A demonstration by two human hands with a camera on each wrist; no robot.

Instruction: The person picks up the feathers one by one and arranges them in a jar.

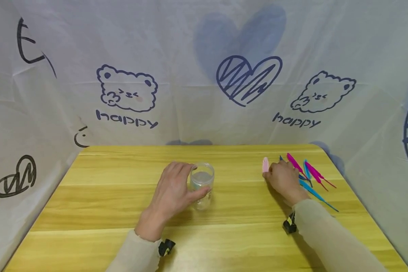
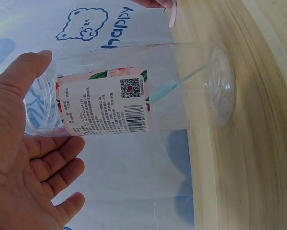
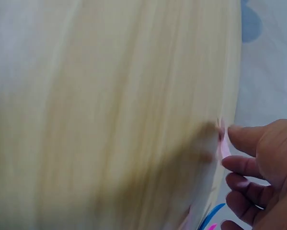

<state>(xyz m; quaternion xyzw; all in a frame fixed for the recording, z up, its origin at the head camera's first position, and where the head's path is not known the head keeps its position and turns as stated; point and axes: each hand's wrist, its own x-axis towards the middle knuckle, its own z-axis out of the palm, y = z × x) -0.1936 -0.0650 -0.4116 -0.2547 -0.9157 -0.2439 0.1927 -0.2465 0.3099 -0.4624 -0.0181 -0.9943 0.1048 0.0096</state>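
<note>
A clear plastic jar (image 1: 203,189) stands upright and uncapped on the wooden table. My left hand (image 1: 171,190) holds it near the rim, thumb on one side and fingers on the other. Through its wall, in the left wrist view, shows a pale blue feather (image 2: 165,91) beside a printed floral label (image 2: 102,103). Over at the right, my right hand (image 1: 285,179) pinches a light pink feather (image 1: 265,165) between thumb and index finger; its other fingers are bent, as the right wrist view shows. Close beside that hand lie magenta feathers (image 1: 314,172) and a blue feather (image 1: 316,193).
Dark blue (image 1: 281,158) and turquoise (image 1: 306,168) feathers lie among the magenta ones, partly behind the right hand. The table (image 1: 224,241) ends at a printed cloth backdrop (image 1: 187,102) behind and at both sides. Each wrist carries a small black camera (image 1: 166,247).
</note>
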